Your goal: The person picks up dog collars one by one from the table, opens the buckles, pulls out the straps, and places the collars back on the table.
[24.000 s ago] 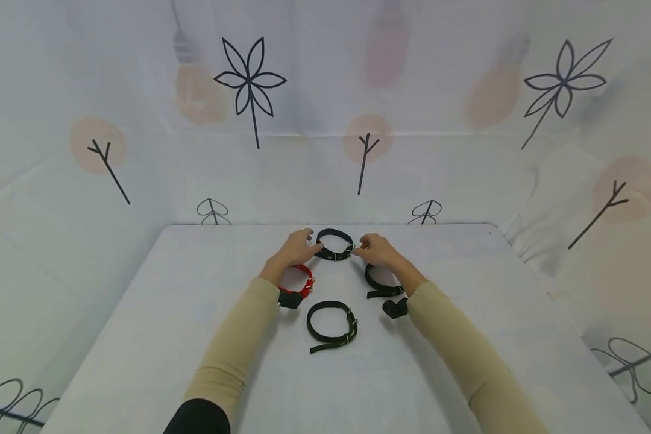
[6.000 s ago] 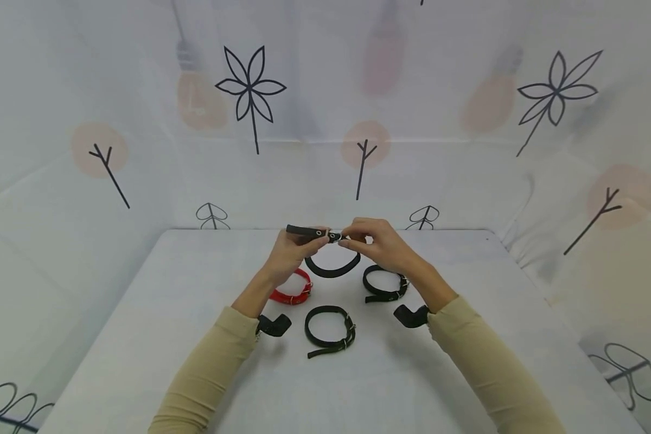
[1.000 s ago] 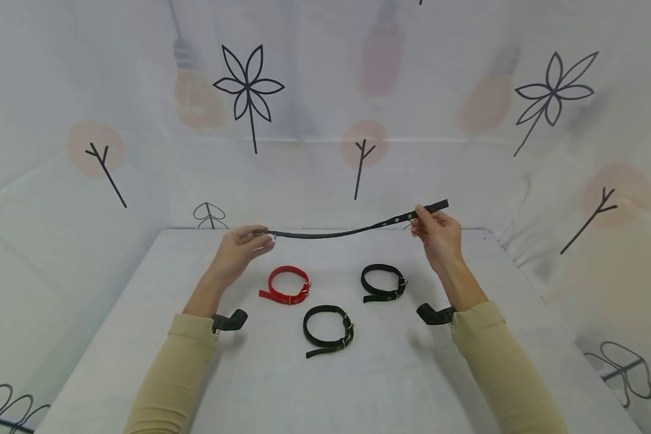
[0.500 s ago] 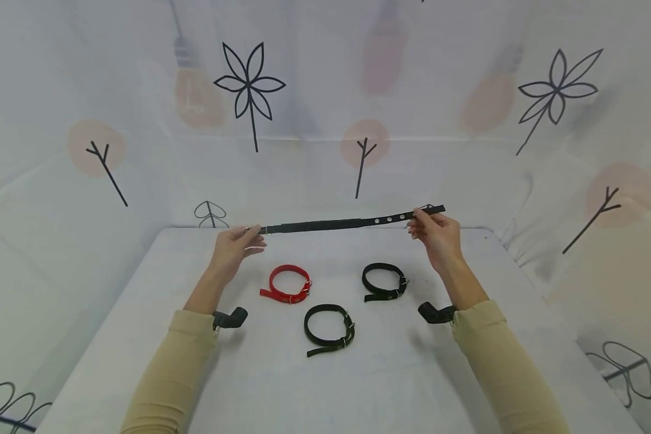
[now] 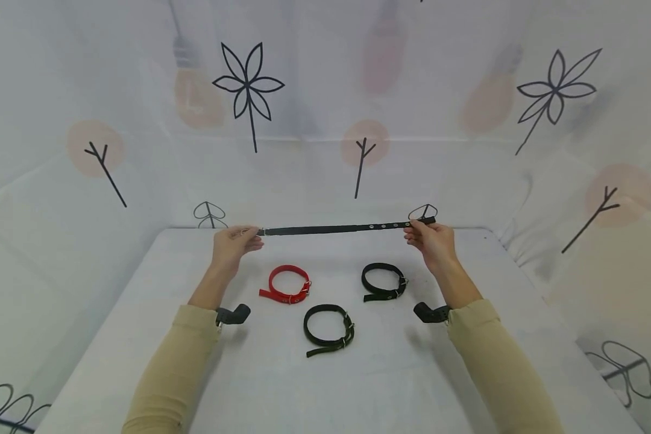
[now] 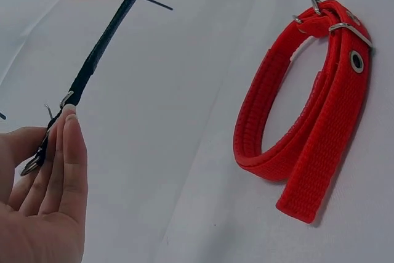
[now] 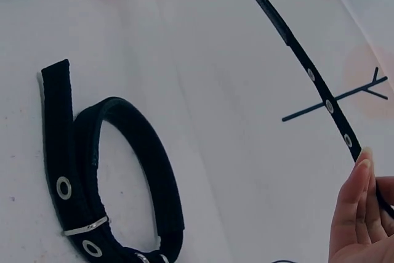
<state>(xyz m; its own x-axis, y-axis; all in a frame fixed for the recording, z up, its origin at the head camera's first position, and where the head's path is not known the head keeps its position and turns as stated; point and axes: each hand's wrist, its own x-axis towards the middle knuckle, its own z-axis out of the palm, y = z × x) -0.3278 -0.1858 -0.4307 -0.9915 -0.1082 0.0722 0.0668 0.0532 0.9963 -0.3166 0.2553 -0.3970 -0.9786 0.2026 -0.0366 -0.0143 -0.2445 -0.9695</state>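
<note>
A black buckle collar (image 5: pixel 325 229) is stretched out nearly straight and level between my two hands, above the back edge of the table. My left hand (image 5: pixel 229 247) pinches its buckle end; in the left wrist view the metal buckle (image 6: pixel 32 165) shows beside the fingers. My right hand (image 5: pixel 433 241) pinches the tail end, just past a row of metal eyelets (image 7: pixel 329 106). Below lie a looped red collar (image 5: pixel 289 298) on the left, a looped black collar (image 5: pixel 382 294) on the right, and a dark green looped collar (image 5: pixel 328 343) nearer me.
The white table (image 5: pixel 325 398) runs back to a white cloth backdrop (image 5: pixel 304 175) printed with flowers, twigs and light bulbs. Black wrist cameras (image 5: pixel 233 314) hang under both forearms, over the tabletop near the collars.
The black collar was a loop on the table, then was lifted and unfastened. In the last second it went from sagging and slanted to taut and level, my right hand moving down and slightly left.
</note>
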